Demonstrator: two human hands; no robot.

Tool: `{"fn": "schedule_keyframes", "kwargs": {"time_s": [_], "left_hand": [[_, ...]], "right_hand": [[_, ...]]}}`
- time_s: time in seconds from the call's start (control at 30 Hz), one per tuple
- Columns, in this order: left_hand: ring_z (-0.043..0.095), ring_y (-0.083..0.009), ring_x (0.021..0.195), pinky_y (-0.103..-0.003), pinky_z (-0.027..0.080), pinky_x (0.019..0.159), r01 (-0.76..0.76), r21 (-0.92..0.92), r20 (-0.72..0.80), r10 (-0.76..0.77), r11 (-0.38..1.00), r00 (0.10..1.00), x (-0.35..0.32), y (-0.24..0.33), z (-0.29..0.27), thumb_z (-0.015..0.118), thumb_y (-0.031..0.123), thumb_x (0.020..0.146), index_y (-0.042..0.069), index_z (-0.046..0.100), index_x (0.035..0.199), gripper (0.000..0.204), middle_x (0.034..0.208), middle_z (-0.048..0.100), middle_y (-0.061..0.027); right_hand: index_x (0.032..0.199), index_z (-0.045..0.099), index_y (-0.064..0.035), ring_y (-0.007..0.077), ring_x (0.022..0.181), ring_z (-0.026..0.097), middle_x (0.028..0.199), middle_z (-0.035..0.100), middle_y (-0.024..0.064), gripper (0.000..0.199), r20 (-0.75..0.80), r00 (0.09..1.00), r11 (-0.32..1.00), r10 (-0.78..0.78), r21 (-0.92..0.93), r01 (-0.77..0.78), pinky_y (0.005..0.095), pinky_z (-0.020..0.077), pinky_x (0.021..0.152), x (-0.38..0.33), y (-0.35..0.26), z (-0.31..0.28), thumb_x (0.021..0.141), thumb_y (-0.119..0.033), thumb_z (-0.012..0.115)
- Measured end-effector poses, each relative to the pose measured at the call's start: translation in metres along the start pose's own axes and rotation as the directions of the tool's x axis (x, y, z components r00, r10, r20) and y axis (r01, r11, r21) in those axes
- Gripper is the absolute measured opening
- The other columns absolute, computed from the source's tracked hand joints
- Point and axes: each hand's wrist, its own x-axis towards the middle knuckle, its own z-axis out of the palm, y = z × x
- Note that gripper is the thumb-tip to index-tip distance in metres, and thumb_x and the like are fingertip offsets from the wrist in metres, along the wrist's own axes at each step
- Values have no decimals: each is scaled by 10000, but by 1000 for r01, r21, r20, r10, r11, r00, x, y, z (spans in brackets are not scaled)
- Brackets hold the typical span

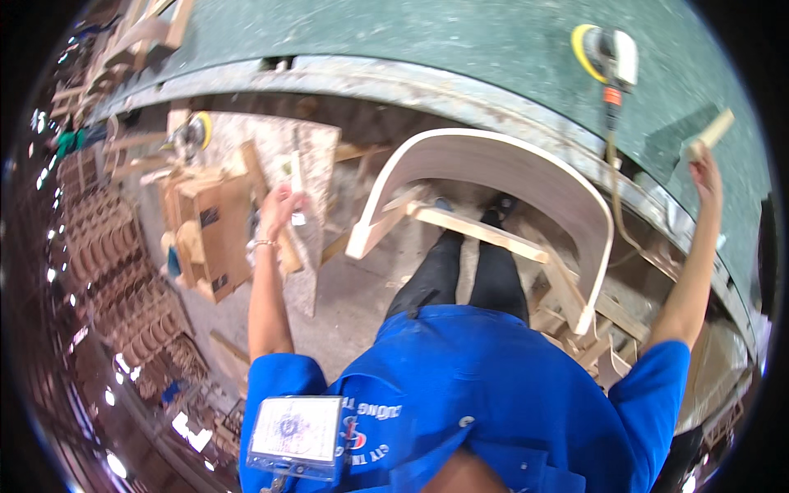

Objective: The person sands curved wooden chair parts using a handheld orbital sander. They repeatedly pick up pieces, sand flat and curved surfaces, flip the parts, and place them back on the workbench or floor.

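On the right, above the green worktop, my right hand (704, 174) is closed on the near end of a small pale wooden block (715, 131). My left hand (281, 207) is raised on the left over a dusty upright board (306, 263), its fingers curled. A thin pale strip (296, 168) shows just beyond those fingers, and a small shiny spot lies below them; what the hand grips is unclear. Between my arms stands a curved pale wooden chair frame (505, 152) with a straight crossbar (477, 230), touched by neither hand.
An orbital sander (606, 56) with a yellow pad and a hose (615, 185) sits on the green worktop (411, 33). Another sander (193, 135) is at left, above a wooden box (212, 234). Stacked curved wooden parts (103, 238) fill the far left. Wood pieces (596, 337) lie below right.
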Motion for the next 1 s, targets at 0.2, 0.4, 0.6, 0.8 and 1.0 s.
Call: {"fn": "schedule_keyframes", "kwargs": {"time_s": [0.2, 0.4, 0.6, 0.8, 1.0], "left_hand": [[658, -193, 945, -232, 528, 698, 205, -687, 251, -37, 697, 967, -84, 6, 9, 605, 212, 918, 49, 524, 1216, 349, 1154, 618, -129], [637, -227, 1007, -257, 537, 755, 89, -811, 277, 245, 578, 929, -90, -2, 28, 567, 227, 941, 92, 383, 1337, 457, 1255, 550, -140], [650, -181, 964, -286, 543, 775, -104, -764, 226, 416, 636, 881, -78, 16, 58, 541, 253, 955, 90, 380, 1345, 452, 1138, 629, -137], [663, -209, 926, -316, 557, 788, -77, -858, 219, 497, 508, 840, -75, 37, 87, 518, 204, 962, 92, 396, 1321, 395, 1051, 646, -168], [677, -191, 881, -248, 555, 701, -80, -936, 127, 539, 344, 832, -130, 97, 93, 525, 221, 963, 105, 398, 1298, 376, 1001, 665, -155]], "right_hand": [[1415, 210, 39, 194, 917, 435, 1073, 406, 138, 737, 267, 915, 847, -301, 515, 129, 285, 405, 771, -114, 10, 110, 826, -80, 637], [1428, 165, 68, 164, 858, 375, 950, 323, 68, 936, 395, 836, 786, -382, 615, 69, 289, 344, 764, -227, -17, 210, 644, 60, 675], [1434, 162, 17, 137, 762, 382, 935, 344, 84, 801, 387, 860, 921, -332, 330, 207, 258, 360, 656, -256, -3, 251, 781, -48, 623], [1344, 368, -31, 40, 595, 463, 884, 500, 26, 654, 135, 941, 901, -310, -273, 336, 175, 407, 504, -309, 57, 346, 793, -218, 666], [1208, 399, -47, 253, 938, 594, 1020, 585, 126, 858, 276, 919, 561, -282, -729, 391, 363, 485, 815, -313, 181, 447, 568, -343, 887]]}}
